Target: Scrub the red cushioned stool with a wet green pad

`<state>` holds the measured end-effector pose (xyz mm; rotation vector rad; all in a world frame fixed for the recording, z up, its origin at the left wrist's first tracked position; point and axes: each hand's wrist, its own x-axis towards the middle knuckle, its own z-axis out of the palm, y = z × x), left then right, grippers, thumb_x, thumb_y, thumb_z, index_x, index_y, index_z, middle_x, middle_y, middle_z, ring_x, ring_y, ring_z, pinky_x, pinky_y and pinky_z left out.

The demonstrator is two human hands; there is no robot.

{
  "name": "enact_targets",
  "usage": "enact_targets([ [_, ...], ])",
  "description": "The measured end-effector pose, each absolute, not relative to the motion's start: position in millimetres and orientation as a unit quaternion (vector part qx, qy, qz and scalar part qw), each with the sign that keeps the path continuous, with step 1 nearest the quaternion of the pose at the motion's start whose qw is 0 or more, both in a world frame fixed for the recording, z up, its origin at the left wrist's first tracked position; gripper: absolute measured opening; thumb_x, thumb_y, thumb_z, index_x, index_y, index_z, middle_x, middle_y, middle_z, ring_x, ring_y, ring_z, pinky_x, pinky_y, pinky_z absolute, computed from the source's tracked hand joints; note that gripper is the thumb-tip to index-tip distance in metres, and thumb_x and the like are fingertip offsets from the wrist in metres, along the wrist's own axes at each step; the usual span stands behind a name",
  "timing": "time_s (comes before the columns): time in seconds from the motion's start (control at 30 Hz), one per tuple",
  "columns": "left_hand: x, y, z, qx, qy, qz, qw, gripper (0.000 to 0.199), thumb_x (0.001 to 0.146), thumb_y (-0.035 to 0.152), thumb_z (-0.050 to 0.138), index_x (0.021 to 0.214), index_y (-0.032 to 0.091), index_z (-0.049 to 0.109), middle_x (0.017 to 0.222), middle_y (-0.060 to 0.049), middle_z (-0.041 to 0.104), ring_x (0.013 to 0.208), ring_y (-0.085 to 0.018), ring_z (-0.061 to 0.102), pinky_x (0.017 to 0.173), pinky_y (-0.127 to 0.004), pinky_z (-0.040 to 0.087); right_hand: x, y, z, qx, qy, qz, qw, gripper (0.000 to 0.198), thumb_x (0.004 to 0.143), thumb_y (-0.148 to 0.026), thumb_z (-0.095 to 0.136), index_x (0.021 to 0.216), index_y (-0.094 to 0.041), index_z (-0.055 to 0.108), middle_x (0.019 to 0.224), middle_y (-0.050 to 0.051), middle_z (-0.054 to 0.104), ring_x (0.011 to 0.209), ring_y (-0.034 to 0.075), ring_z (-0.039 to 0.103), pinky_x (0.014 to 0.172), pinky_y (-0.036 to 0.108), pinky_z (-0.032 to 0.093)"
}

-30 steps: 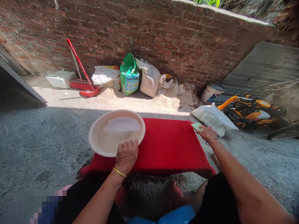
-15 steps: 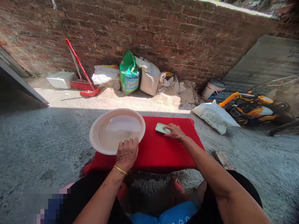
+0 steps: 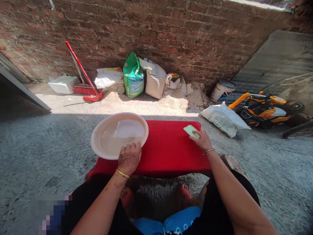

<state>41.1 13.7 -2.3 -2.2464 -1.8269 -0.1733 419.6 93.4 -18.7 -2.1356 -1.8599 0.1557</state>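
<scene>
The left hand (image 3: 129, 158) is closed on the near rim of a smooth, round basin (image 3: 95, 138), with shiny water (image 3: 112, 145) ahead of this grip. To its right spreads fuzzy red cloth (image 3: 168, 147). There the right hand (image 3: 202, 142) pinches a flat, pale green piece (image 3: 189, 130), its corners rounded. Beyond this hand lies a creased white sack (image 3: 220, 118); farther, a rough brick wall (image 3: 195, 49).

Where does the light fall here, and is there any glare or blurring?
Head view: sunlight brightens a floor strip below the brick wall, while the red cloth lies in shade. Head view: a pale reflection shows in the basin; a lower-left patch is pixelated.
</scene>
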Motion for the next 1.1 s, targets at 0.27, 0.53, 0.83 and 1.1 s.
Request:
enact_targets([
  [0.27, 39, 16, -6, -0.767, -0.621, -0.040, 0.157, 0.037, 0.093, 0.028, 0.032, 0.118, 0.018, 0.058, 0.085, -0.010, 0.064, 0.080, -0.025, 0.058, 0.070, -0.036, 0.036, 306, 91, -18, -0.575, -0.808, 0.122, 0.047, 0.044, 0.081, -0.044, 0.062, 0.124, -0.031, 0.058, 0.119, 0.008, 0.054, 0.106, 0.023, 0.051, 0.088, 0.034, 0.038],
  [0.53, 39, 17, -8, -0.772, -0.614, -0.050, 0.159, 0.037, 0.093, 0.029, 0.032, 0.116, 0.018, 0.059, 0.084, -0.010, 0.064, 0.079, -0.025, 0.059, 0.068, -0.037, 0.037, 424, 85, -1, -0.733, -0.674, 0.082, -0.032, 0.048, 0.080, -0.041, 0.060, 0.126, -0.029, 0.058, 0.119, 0.010, 0.055, 0.106, 0.026, 0.054, 0.085, 0.035, 0.039],
  [0.83, 41, 18, -8, -0.767, -0.617, -0.049, 0.170, 0.036, 0.093, 0.030, 0.032, 0.114, 0.018, 0.059, 0.084, -0.009, 0.065, 0.079, -0.026, 0.060, 0.066, -0.036, 0.039, 454, 58, 12, -0.800, -0.600, -0.006, 0.015, 0.046, 0.081, -0.045, 0.057, 0.122, -0.024, 0.062, 0.113, 0.014, 0.056, 0.101, 0.028, 0.056, 0.085, 0.038, 0.040],
  [1.1, 40, 17, -6, -0.768, -0.616, -0.032, 0.175, 0.036, 0.093, 0.029, 0.032, 0.116, 0.018, 0.058, 0.084, -0.009, 0.065, 0.079, -0.025, 0.061, 0.066, -0.035, 0.039, 320, 65, -5, -0.592, -0.797, 0.101, 0.060, 0.042, 0.080, -0.043, 0.062, 0.121, -0.029, 0.061, 0.113, 0.009, 0.055, 0.103, 0.022, 0.051, 0.084, 0.031, 0.037],
])
